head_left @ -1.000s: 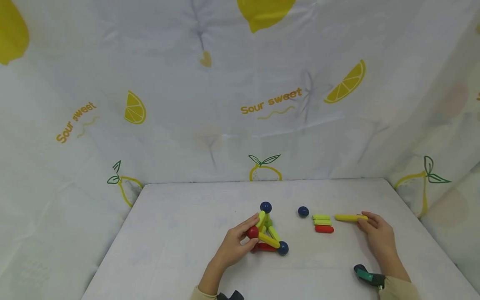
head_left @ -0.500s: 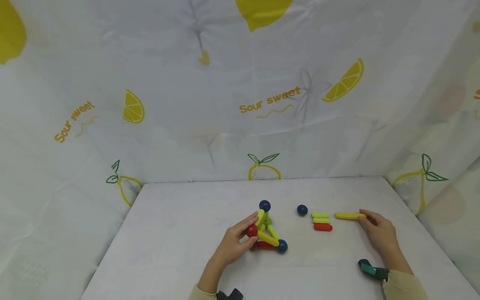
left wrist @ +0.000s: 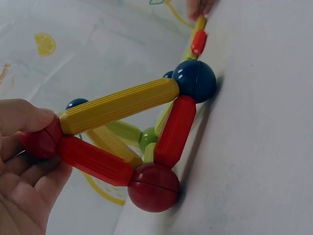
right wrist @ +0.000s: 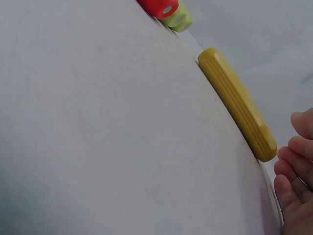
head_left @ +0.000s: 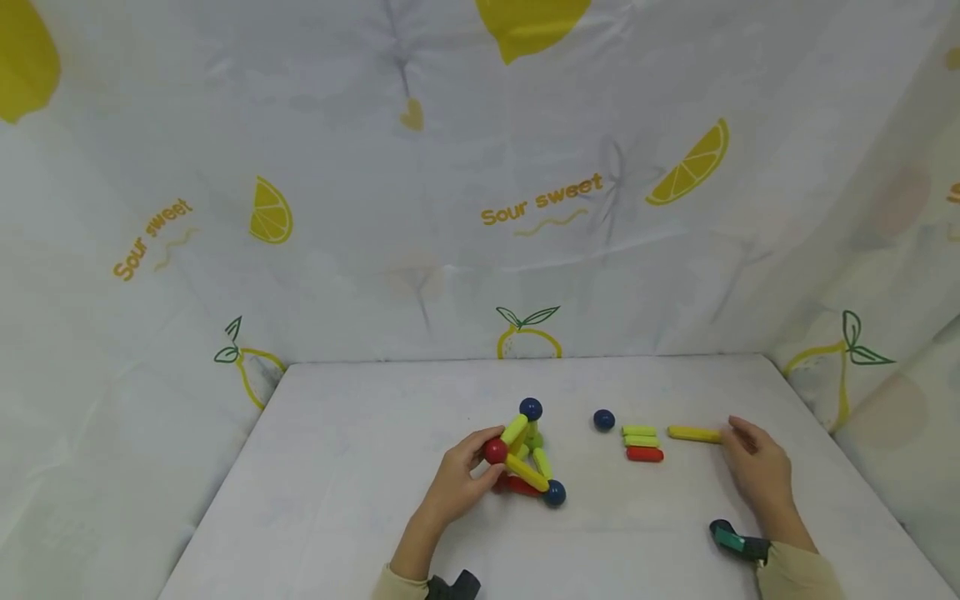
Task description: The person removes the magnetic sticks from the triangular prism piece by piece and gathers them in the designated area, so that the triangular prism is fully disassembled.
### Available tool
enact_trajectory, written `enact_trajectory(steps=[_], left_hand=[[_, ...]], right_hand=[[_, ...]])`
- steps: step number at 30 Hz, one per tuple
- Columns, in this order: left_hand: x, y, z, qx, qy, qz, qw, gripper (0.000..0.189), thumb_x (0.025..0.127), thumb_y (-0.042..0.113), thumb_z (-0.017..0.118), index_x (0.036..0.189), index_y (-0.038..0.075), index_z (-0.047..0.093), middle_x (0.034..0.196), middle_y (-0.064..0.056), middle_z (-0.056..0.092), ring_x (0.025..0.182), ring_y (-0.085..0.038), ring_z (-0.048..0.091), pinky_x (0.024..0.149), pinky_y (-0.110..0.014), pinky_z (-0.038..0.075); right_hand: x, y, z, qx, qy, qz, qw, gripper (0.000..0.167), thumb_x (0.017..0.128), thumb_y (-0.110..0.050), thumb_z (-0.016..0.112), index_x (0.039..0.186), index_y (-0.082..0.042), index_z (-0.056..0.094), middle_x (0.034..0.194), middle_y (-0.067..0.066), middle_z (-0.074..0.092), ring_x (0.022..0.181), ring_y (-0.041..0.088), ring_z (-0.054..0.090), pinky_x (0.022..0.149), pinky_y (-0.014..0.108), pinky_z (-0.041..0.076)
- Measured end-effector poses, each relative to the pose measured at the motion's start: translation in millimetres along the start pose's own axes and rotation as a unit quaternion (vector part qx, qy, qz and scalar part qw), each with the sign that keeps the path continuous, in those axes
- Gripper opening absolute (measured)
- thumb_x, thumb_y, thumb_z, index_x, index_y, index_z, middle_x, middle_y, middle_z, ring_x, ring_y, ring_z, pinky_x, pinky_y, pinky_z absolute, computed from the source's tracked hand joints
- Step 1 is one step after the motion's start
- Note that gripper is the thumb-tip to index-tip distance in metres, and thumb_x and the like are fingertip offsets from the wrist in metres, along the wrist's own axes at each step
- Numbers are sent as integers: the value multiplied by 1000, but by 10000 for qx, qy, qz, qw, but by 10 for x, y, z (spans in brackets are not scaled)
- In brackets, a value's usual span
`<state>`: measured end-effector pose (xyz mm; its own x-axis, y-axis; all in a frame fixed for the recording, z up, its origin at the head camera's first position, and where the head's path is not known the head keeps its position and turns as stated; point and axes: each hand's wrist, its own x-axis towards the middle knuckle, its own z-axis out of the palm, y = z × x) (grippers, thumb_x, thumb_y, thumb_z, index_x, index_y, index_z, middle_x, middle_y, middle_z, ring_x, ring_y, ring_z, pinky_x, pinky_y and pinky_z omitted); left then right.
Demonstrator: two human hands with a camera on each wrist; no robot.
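Observation:
My left hand [head_left: 453, 483] pinches a red ball [head_left: 496, 451] at the upper left corner of a magnetic ball-and-rod frame. From that ball a yellow rod [left wrist: 120, 106] runs to a blue ball [left wrist: 194, 81]. A red rod [left wrist: 98, 160] joins it to another red ball [left wrist: 154, 187], low near the table. A blue ball [head_left: 531, 408] tops the frame's far corner; some green parts behind are partly hidden. My right hand [head_left: 759, 467] is beside the end of a loose yellow rod [right wrist: 237, 105] lying on the table. In the right wrist view, thumb and fingers are apart, holding nothing.
Between the frame and the yellow rod lie two short green rods [head_left: 640, 436] and a short red rod [head_left: 645, 454], side by side. A loose blue ball [head_left: 603, 420] sits left of them. Behind the white table [head_left: 360, 417] hangs a lemon-print curtain [head_left: 360, 275].
My right fingers have let go of the yellow rod, which stays on the table. My left hand has shifted slightly left, tilting the red ball and frame with it.

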<state>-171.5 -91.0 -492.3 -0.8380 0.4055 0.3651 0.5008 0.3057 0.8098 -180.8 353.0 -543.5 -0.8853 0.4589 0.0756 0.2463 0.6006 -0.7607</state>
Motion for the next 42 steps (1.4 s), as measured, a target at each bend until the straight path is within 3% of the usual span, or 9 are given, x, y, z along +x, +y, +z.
enact_trajectory(steps=[4,9,16,19,21,25,31,36,42], left_hand=[[-16,-33,-59,-154,-163,-173,9996,42,91,13,63,131,9,52,132,-10,56,122,-25,55,96,-30,47],[-46,-72,-173,-778,-595,-378,9945,40,91,13,61,130,9,53,133,-12,55,123,-26,54,100,-31,45],[12,-122,-311,-1419,-1058,-472,9831,42,88,-2,54,129,4,52,133,-18,53,117,-36,55,98,-27,47],[84,-195,-353,-1709,-1222,-342,9771,42,87,-5,52,128,-1,51,130,-23,53,112,-40,56,93,-23,49],[130,-245,-384,-1950,-1353,-277,9710,42,86,-5,52,127,-4,51,128,-27,53,108,-31,59,91,-21,50],[202,-299,-401,-2344,-1485,-205,9605,42,84,0,53,125,-8,51,127,-32,51,107,-33,59,90,-22,50],[203,-250,-204,-2275,-831,-234,9700,36,88,-5,52,125,-5,53,128,-28,52,115,-42,52,92,-20,48],[178,3,-16,-1634,-106,-486,9853,32,89,1,59,121,-3,56,123,-24,57,110,-44,54,88,-19,50],[160,183,46,-1515,413,-862,9838,25,88,6,64,112,0,61,116,-20,63,108,-38,58,87,-21,51]], right_hand=[[-45,-16,14,98,153,281,9994,53,99,-38,39,140,-5,44,137,21,49,121,34,47,92,37,45],[-205,-113,84,200,152,-61,9997,47,98,-34,43,136,-7,49,132,17,54,115,30,50,74,9,36],[-495,-587,210,379,-121,-1113,9930,41,97,-24,50,132,-2,50,131,21,53,121,38,49,101,40,44],[-589,-778,341,683,-93,-1827,9808,36,95,-19,55,128,-2,54,125,18,58,116,23,53,97,15,43],[-660,-927,420,939,-242,-2193,9708,33,94,-14,58,124,-3,57,120,15,61,109,14,57,86,2,40],[-815,-1236,555,1478,-901,-2692,9474,29,91,-8,61,120,-2,59,117,13,64,102,14,63,81,5,45],[-926,-1533,752,1670,-2002,-2368,9359,37,91,-21,63,124,-6,57,124,10,62,111,24,60,88,17,50],[-982,-1687,881,1994,-1994,-2233,9331,39,89,-15,66,125,-4,57,125,12,61,114,28,59,88,21,51],[-1091,-1811,945,2083,-1964,-1982,9374,45,87,-24,68,126,-6,57,125,11,59,113,25,57,91,27,51]])
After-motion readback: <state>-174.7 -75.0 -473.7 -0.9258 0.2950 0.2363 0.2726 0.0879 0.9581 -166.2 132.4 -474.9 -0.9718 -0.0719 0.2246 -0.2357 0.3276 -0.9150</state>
